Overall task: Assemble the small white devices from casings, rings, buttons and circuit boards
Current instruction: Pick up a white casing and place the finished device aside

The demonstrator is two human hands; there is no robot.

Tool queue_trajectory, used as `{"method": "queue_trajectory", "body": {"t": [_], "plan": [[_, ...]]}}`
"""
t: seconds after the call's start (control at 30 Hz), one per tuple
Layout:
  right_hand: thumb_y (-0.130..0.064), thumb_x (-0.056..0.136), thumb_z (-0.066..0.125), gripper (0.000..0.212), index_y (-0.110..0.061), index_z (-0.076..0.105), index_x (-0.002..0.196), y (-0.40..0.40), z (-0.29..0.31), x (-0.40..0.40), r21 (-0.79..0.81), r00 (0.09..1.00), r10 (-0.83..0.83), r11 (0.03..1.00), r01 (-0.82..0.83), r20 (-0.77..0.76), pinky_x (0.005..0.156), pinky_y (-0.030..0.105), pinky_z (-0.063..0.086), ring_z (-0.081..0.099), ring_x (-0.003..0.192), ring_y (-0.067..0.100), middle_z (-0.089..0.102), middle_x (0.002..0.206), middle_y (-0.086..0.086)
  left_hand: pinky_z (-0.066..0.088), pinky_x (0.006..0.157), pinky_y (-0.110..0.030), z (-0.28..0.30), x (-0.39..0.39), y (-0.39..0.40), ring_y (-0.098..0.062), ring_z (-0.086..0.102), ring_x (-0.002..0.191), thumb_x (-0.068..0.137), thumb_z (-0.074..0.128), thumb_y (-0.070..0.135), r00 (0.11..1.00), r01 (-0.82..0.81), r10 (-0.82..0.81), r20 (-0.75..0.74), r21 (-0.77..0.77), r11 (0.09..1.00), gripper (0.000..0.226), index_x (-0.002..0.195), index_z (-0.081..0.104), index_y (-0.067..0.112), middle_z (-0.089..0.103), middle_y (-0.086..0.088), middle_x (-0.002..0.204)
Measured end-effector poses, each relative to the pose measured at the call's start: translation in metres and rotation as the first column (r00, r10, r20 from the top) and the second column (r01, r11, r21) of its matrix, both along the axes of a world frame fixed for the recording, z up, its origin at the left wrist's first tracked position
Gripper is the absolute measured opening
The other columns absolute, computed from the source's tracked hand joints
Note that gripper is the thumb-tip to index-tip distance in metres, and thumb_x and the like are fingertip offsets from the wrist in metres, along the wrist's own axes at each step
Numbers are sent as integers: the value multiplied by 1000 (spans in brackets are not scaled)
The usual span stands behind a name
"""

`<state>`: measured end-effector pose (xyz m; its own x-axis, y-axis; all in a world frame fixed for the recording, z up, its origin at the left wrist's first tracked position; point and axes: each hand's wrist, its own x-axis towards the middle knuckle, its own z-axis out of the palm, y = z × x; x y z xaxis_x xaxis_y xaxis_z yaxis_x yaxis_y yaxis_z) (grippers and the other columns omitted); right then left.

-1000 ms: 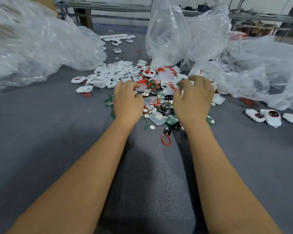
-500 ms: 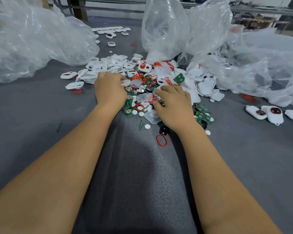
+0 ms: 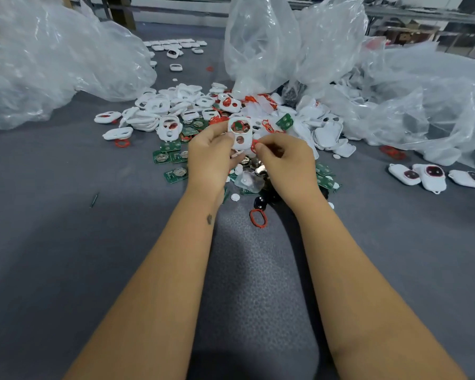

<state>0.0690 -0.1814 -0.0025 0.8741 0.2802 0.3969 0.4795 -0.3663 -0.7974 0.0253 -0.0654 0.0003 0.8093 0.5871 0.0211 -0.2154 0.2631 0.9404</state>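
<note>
My left hand (image 3: 207,157) holds a white casing (image 3: 239,133) with two round holes, lifted above the parts pile. My right hand (image 3: 285,157) pinches a small red ring (image 3: 254,145) against the casing's lower right edge. Below the hands lie green circuit boards (image 3: 170,146), white round buttons (image 3: 235,198), metal discs and a clear cover (image 3: 248,181). A loose red ring (image 3: 257,218) lies nearer to me. More white casings (image 3: 159,105) are heaped behind.
Three assembled white devices (image 3: 433,178) lie at the right. Large clear plastic bags stand at the left (image 3: 52,64), back centre (image 3: 280,42) and right (image 3: 428,100). The grey padded table surface (image 3: 66,242) stretches toward me. A row of casings (image 3: 176,45) lies far back.
Both hands came up out of the pile. The left hand now holds a white casing and the right hand has picked up a red ring and brought it to the casing.
</note>
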Motion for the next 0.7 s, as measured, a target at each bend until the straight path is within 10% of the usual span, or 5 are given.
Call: {"method": "queue_trajectory", "body": {"t": [0.37, 0.7], "plan": [[0, 90, 61, 15, -8, 72, 96, -10, 8, 3, 464, 952, 102, 885, 46, -290, 67, 20, 52, 63, 68, 11, 71, 78, 5, 56, 69, -20, -5, -4, -2, -8, 62, 91, 95, 39, -2, 1000, -16, 19, -14, 203, 979, 43, 84, 72, 23, 63, 6, 108], [7, 82, 58, 24, -8, 72, 95, -7, 7, 0, 415, 977, 41, 908, 52, -211, 64, 29, 47, 50, 63, 19, 53, 64, 10, 49, 79, -14, -5, -10, -14, -2, 63, 93, 86, 72, 13, 997, 43, -71, 26, 582, 812, 21, 106, 72, 17, 67, -4, 110]]}}
